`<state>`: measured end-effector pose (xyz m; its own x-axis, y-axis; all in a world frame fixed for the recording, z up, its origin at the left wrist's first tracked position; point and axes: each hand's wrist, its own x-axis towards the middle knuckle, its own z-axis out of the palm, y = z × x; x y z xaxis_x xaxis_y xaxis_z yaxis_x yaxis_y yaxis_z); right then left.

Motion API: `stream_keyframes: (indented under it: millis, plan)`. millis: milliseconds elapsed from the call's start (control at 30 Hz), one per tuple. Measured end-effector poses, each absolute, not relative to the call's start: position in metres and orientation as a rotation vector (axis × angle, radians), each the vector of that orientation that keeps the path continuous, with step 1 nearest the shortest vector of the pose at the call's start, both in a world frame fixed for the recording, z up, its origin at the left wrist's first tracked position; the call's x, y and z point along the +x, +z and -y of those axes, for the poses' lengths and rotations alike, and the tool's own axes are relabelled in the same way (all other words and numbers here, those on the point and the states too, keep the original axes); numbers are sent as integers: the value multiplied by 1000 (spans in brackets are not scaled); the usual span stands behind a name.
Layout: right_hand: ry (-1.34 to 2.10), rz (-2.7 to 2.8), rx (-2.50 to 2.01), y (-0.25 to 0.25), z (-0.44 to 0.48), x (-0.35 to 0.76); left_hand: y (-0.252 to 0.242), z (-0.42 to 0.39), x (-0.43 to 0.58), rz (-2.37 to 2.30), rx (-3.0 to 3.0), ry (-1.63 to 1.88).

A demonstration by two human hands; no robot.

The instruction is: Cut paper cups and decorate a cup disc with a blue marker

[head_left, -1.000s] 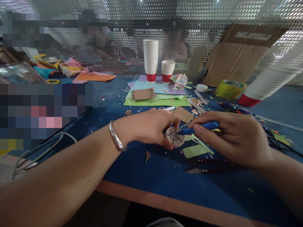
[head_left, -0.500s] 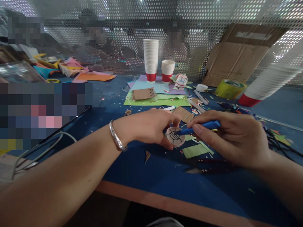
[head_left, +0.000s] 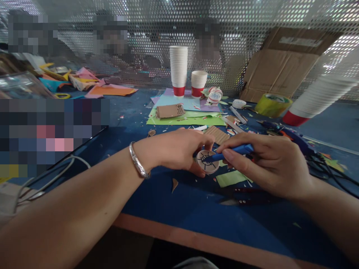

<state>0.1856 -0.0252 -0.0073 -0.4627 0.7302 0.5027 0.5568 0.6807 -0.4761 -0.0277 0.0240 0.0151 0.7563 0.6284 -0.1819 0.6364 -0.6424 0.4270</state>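
Observation:
My left hand (head_left: 185, 149) pinches a small round white disc (head_left: 211, 168) by its rim, thumb in front and fingers behind. It looks like a cut-off paper cup bottom, with dark drawn lines across its face. In my right hand (head_left: 269, 164) is a blue marker pen (head_left: 238, 150), its tip at the disc's face among the lines. Below the right hand lie dark-handled snips (head_left: 246, 196), partly in shadow. A green paper piece (head_left: 230, 179) and a corrugated cardboard piece (head_left: 217, 134) rest around the disc.
Stacked paper cups (head_left: 178, 71) stand at the back on coloured sheets (head_left: 185, 120). On the right are yellow tape (head_left: 270, 105), a leaning cup stack (head_left: 319, 99), a glue gun (head_left: 297, 138) with cables and a cardboard box (head_left: 280, 67). Orange paper (head_left: 112, 90) lies far left.
My right hand and the marker have shifted slightly left, the tip further across the disc. More dark lines show in its middle. My left hand has stayed in place.

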Motion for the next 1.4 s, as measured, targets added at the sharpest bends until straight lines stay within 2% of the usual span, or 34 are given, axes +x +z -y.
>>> stream_keyframes:
  millis: [1033,1400]
  plan:
    - [66,2141,-1049,-4,22,189,15,-24,-26,-961,2501,-54]
    - [254,2133,-1009,-8,26,189,16,-24,-26,-1007,2518,-88]
